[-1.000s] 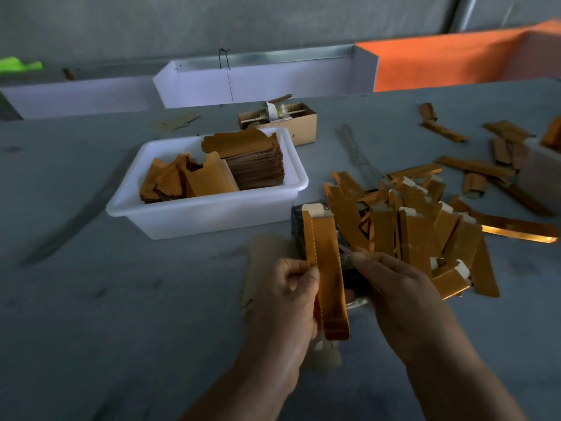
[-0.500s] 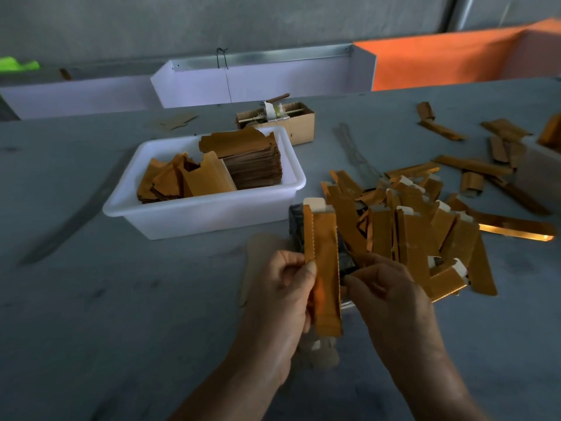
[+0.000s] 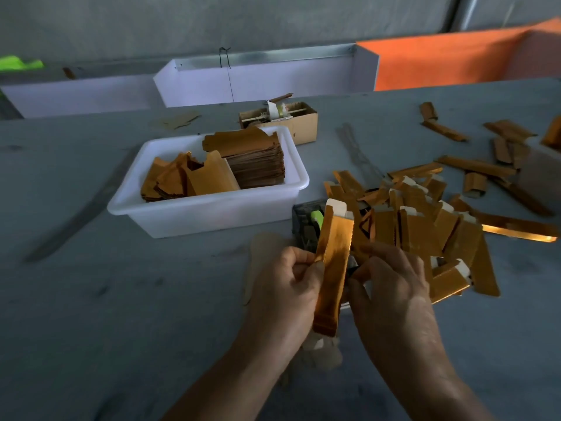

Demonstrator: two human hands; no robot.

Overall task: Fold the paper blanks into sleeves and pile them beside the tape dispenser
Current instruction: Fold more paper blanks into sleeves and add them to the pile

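Grey table fills my view. Nearest, my left hand pinches an upright sleeve, right hand touching its edge. Behind: dispenser, sleeve pile beside it, then tub of blanks.

A grey tabletop is filling most of the frame, its surface looking scuffed and streaked with darker marks. Behind it, a grey wall is running across the top. A white panel with a metal strip along its upper edge is standing at upper centre, and an orange panel is sitting at upper right. Dim, cool light is falling evenly across everything.
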